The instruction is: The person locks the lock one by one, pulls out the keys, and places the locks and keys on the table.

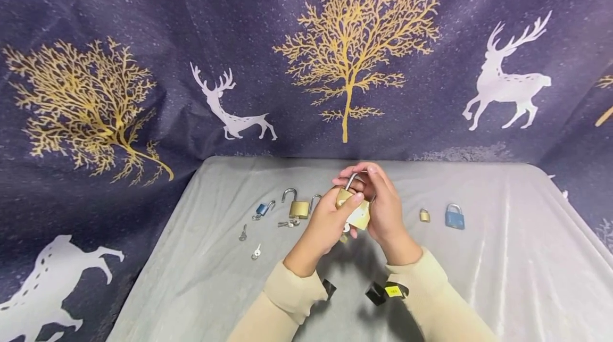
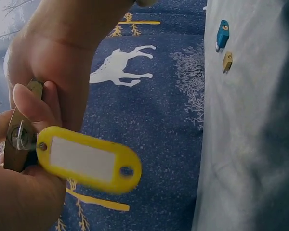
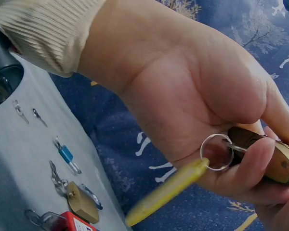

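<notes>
A large brass padlock (image 1: 360, 216) with a silver shackle is held up between both hands above the table. My left hand (image 1: 328, 220) grips its body, the thumb lying across the front face. My right hand (image 1: 387, 213) curls around the body from the other side, its fingers near the shackle. A key sits at the keyhole in the padlock's underside, with a ring (image 3: 216, 152) and a yellow key tag (image 2: 89, 160) hanging from it. Whether the shackle is latched cannot be made out behind the fingers.
On the grey-covered table (image 1: 201, 289), an unlocked brass padlock (image 1: 299, 209), a small unlocked blue padlock (image 1: 262, 209) and loose keys (image 1: 257, 251) lie left. A tiny brass padlock (image 1: 424, 216) and a blue padlock (image 1: 454, 218) lie right. A red tag (image 3: 77, 222) lies near the brass padlock.
</notes>
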A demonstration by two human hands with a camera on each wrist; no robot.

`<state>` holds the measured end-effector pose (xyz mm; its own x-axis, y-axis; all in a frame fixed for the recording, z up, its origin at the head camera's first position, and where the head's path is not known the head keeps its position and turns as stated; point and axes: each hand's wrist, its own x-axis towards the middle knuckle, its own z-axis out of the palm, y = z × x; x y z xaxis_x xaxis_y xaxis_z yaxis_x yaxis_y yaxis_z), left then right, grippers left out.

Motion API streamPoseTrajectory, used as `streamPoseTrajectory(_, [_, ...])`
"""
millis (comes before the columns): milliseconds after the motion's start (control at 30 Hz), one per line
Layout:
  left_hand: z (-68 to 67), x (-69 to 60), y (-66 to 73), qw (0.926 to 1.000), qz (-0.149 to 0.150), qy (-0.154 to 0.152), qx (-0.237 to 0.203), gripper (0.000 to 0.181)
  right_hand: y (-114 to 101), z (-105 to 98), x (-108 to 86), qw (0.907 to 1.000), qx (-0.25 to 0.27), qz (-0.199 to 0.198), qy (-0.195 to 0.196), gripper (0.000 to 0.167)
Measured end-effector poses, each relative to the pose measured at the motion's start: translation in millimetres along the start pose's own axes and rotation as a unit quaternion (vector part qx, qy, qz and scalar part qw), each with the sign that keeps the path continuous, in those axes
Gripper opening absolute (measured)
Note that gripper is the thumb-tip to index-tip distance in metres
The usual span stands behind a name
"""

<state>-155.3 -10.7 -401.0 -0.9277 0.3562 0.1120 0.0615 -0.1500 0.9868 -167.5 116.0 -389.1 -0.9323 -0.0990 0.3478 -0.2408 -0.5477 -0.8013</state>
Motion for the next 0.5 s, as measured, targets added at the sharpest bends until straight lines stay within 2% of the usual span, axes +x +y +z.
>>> streamPoseTrajectory(200, [1.1, 0.1, -3.3, 1.0000, -0.004, -0.007, 0.000, 0.033, -1.3, -3.6, 0.9, 0.9997, -0.018, 0.011, 0.010, 0.032])
streamPoseTrajectory(400, [3.5, -0.4, -1.7, 0.9996, -0.018, -0.022, -0.003, 0.038, -4.1, -5.2, 2.8, 0.9975, -0.048, 0.015, 0.050, 0.033])
streamPoseTrajectory(500, [4.0, 0.1, -1.7, 0.9993, -0.028, -0.023, -0.007, 0.038, -6.2, -5.7, 3.7, 0.9971, -0.037, 0.017, 0.064, 0.034])
